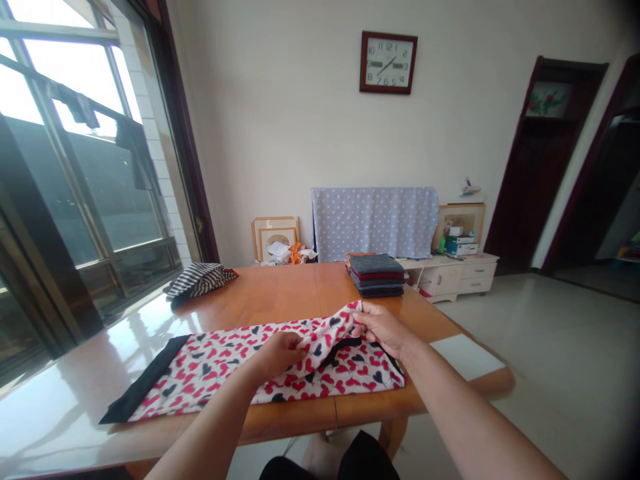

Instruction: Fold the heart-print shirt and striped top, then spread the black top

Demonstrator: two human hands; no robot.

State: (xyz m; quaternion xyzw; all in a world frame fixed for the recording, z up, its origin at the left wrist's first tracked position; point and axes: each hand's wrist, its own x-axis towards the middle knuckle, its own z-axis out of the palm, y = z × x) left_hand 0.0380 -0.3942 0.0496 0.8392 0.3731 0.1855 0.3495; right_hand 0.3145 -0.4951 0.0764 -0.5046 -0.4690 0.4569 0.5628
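A white garment [215, 365] printed with red and dark hearts lies lengthwise along the front of the wooden table. Its left end has a wide black band [147, 383]. Near the right end, both hands hold a raised part of the cloth. My left hand [280, 355] is closed on the fabric, with thumb and fingers pinching its lower edge. My right hand [380, 327] pinches the upper corner, lifted off the layer beneath. Black trim shows under the raised part. The garment's exact kind is hard to make out.
A stack of folded clothes [377, 275] stands at the table's far right edge. A crumpled striped garment [203, 281] lies at the far left. A white sheet [467, 357] rests on the wooden table [280, 287] at right. Behind are a low white cabinet [473, 275] and a dotted cloth [375, 223].
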